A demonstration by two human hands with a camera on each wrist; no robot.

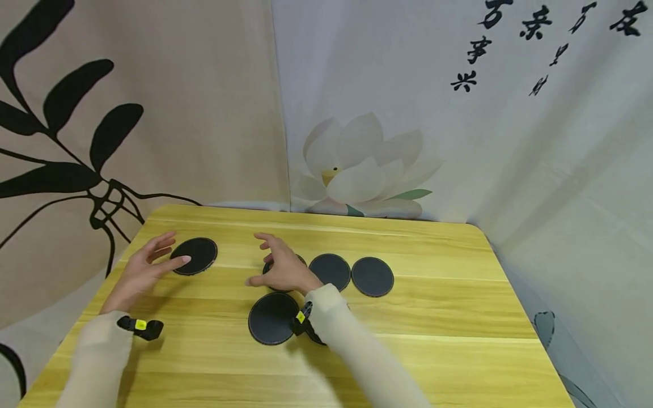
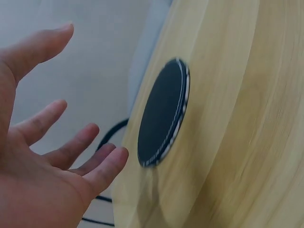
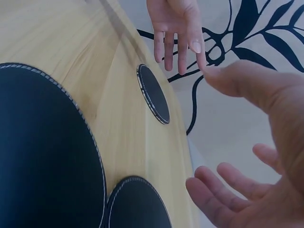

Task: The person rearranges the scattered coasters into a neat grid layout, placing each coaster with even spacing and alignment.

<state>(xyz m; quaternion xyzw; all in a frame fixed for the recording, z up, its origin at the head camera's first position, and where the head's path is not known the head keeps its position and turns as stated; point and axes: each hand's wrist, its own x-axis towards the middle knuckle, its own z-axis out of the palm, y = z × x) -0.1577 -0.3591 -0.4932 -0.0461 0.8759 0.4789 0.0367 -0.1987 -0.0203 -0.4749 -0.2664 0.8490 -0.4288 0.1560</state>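
Observation:
A round black coaster with light stitching round its rim [image 1: 201,254] lies at the table's far left. Beside and above it is my left hand [image 1: 139,276], thumb spread from the fingers; the left wrist view shows a gap between its fingertips and that coaster [image 2: 164,114]. My right hand [image 1: 287,271] hovers over a second coaster, largely covering it, with fingers loosely bent and nothing between them. In the right wrist view, two coasters [image 3: 42,147] lie below this hand [image 3: 266,175], and the left hand [image 3: 178,28] appears beyond.
Two more coasters, one in the middle [image 1: 331,271] and one further right [image 1: 373,277], sit side by side. Nearer the front lies another coaster [image 1: 273,319], with one partly hidden under the right wrist. Printed curtains [image 1: 204,113] hang behind the wooden table [image 1: 433,340].

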